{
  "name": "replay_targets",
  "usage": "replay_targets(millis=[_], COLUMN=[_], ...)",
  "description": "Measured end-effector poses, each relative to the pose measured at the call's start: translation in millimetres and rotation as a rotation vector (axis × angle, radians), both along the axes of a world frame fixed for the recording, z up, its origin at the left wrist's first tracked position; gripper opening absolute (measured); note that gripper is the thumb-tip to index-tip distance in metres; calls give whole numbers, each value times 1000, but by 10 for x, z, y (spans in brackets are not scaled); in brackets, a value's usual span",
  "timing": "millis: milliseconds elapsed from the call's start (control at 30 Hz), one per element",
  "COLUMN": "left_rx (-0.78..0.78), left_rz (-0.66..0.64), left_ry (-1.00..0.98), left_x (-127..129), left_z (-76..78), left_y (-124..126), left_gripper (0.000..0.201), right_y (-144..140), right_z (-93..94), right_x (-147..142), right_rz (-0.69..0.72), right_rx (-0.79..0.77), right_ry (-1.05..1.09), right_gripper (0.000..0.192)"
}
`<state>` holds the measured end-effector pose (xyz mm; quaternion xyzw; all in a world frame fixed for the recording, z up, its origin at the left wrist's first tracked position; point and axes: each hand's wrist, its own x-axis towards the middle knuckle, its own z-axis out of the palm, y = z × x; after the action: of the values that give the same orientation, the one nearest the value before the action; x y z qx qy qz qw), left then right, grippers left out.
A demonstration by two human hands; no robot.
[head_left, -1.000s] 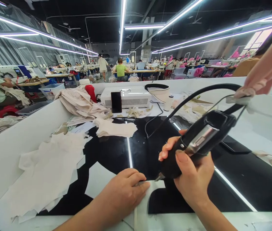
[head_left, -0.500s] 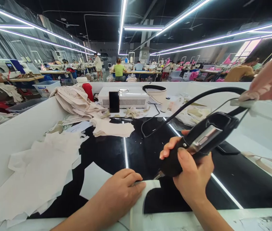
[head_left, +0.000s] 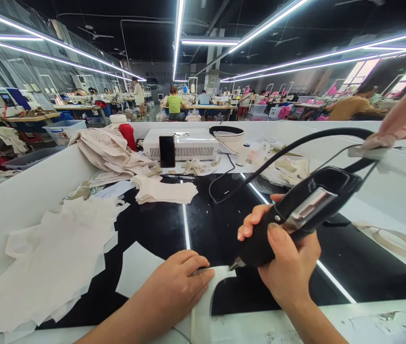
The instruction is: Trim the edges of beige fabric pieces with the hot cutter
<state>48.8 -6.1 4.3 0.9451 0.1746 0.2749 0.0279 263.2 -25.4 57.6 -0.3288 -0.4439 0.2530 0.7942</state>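
Bright ceiling light strips, glare streaks on glossy black table; wide-angle bending at edges; sharp centre.

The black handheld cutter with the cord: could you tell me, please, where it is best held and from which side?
Grip the cutter round its thick black body, as the right hand does, coming from the near side. The pointed tip angles down at the white fabric piece under the left hand; the cord leaves the raised rear.

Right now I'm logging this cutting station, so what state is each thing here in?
Black handheld cutting tool: gripped in right hand, tip down at fabric.
White fabric strip: flat, pressed by left hand.
Tool cord: looped in the air.
Phone: upright, screen dark.
Cut fabric pieces: piled loosely.
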Motion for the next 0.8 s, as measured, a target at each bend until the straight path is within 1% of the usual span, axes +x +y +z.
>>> replay_targets(millis=[133, 300, 467, 667, 800], left_rx=[-7, -30, -28, -44, -41], left_rz=[1, 0, -5, -7, -9], left_ry=[-1, 12, 8, 0, -4], left_x=[1, -12, -22, -11, -15], left_z=[16, 35, 16, 14, 6], left_y=[-4, -12, -4, -11, -5], left_gripper=[23, 23, 21, 22, 22], right_y=[-57, -46, -35, -66, -68], right_z=[14, 4, -16, -5, -24], right_x=[-53, -112, -118, -27, -7], right_rz=[50, 77, 65, 15, 17], right_rx=[2, 6, 3, 3, 3], right_ry=[-4, 6, -17, 0, 3], right_gripper=[36, 35, 31, 35, 36])
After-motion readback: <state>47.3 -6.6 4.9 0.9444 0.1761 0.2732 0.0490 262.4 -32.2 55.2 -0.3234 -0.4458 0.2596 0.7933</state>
